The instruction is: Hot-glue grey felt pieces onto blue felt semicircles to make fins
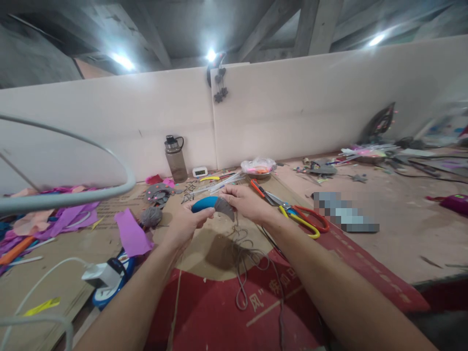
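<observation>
My left hand [186,222] pinches the left end of a curved blue piece [204,203] held just above the table. My right hand [245,200] grips its right end, where a grey pointed part [224,207] sticks out. Grey cord [245,258] hangs from the piece and lies in loops on the cardboard below my wrists. A ball of grey yarn [151,216] rests on the table just left of my left hand.
Two pairs of scissors, red-handled [310,218] and yellow-handled [298,219], lie right of my right hand. A water bottle [176,158], a small white timer [200,171] and a bowl [258,168] stand by the back wall. Purple paper [131,233], a tape roll [109,285] and a bent grey tube [91,192] are at left.
</observation>
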### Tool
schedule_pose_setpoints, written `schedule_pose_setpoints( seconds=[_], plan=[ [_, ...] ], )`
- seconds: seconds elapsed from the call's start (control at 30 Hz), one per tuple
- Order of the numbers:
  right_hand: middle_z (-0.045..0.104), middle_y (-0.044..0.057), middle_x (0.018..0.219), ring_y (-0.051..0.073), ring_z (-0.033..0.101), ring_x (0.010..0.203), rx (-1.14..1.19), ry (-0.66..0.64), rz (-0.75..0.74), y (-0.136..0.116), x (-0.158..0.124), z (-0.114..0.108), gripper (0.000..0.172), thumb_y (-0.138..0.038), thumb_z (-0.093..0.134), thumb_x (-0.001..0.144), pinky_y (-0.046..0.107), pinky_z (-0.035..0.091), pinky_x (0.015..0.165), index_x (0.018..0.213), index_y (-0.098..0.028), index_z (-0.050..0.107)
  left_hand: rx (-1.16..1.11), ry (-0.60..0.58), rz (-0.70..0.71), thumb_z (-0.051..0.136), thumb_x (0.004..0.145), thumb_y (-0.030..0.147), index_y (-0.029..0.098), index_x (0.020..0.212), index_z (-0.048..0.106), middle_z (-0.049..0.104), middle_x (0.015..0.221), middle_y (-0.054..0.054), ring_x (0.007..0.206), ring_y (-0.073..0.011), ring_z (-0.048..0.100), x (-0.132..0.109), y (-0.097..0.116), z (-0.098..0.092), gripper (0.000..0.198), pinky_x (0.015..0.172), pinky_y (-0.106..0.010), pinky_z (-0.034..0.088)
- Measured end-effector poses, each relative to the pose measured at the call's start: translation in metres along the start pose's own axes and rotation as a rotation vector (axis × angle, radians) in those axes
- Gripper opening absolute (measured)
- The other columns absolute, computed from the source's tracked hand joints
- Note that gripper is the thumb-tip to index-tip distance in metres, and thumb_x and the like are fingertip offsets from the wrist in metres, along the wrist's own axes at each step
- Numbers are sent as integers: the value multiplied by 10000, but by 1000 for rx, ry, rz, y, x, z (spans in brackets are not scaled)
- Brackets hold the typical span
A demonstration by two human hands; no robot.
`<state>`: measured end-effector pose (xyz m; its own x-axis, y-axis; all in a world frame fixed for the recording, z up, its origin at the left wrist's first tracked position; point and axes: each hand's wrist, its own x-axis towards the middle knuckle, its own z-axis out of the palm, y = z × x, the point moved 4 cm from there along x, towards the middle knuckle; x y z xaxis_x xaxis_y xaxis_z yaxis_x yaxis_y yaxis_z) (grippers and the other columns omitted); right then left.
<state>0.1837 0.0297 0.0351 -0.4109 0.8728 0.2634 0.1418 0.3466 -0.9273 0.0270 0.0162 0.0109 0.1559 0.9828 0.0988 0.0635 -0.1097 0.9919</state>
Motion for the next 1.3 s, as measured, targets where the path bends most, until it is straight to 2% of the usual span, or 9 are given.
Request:
schedule_pose_setpoints(
  seconds=[0.23, 0.5, 0.63, 0.73, 0.9, 1.13, 1.3],
  plan=[
    [576, -8, 680, 96, 462, 553, 344, -137, 107, 13, -1, 8, 168, -361, 550, 801, 235, 346, 529, 762, -201, 580, 19, -36, 27, 714, 657, 319, 125, 680, 608, 482, 547, 37, 470, -46, 308, -1, 3, 1, 223, 457, -216, 196],
    [586, -12, 710, 83, 487, 591, 502, -160, 202, 15, -2, 8, 129, -316, 613, 780, 216, 363, 554, 786, -188, 594, 38, -25, 44, 710, 662, 332, 129, 695, 614, 474, 551, 37, 482, -54, 311, 0, 3, 0, 228, 464, -220, 199],
    [566, -19, 707, 68, 457, 564, 557, -171, 232, 17, -2, 10, 138, -310, 635, 772, 203, 349, 524, 797, -182, 592, 54, -21, 56, 712, 658, 333, 134, 711, 619, 467, 556, 41, 491, -58, 307, -1, 4, 0, 226, 469, -219, 204],
    [563, -16, 710, 70, 445, 559, 550, -178, 248, 19, -2, 11, 159, -330, 644, 765, 208, 347, 520, 803, -183, 596, 109, -10, 89, 704, 661, 340, 140, 740, 644, 466, 546, 43, 501, -69, 331, -2, 7, -1, 222, 480, -220, 236],
    [553, -16, 681, 77, 448, 552, 472, -216, 230, 19, -4, 11, 199, -378, 652, 751, 214, 351, 520, 771, -192, 584, 215, -7, 161, 685, 667, 328, 162, 806, 696, 576, 628, 17, 559, -99, 438, -4, 15, -2, 217, 543, -232, 333],
    [600, 0, 686, 84, 421, 537, 326, -209, 182, 11, -7, 10, 196, -387, 616, 752, 217, 337, 497, 724, -193, 612, 370, -27, 265, 644, 700, 291, 189, 765, 700, 657, 710, -17, 675, -168, 557, -5, 23, -2, 133, 658, -275, 417],
    [618, 18, 731, 84, 407, 542, 214, -172, 118, 6, -6, 9, 213, -373, 539, 813, 223, 311, 499, 746, -179, 598, 461, 136, 386, 684, 685, 308, 205, 848, 680, 682, 878, -53, 850, -216, 589, -6, 24, -5, 193, 783, -321, 421]
  ],
)
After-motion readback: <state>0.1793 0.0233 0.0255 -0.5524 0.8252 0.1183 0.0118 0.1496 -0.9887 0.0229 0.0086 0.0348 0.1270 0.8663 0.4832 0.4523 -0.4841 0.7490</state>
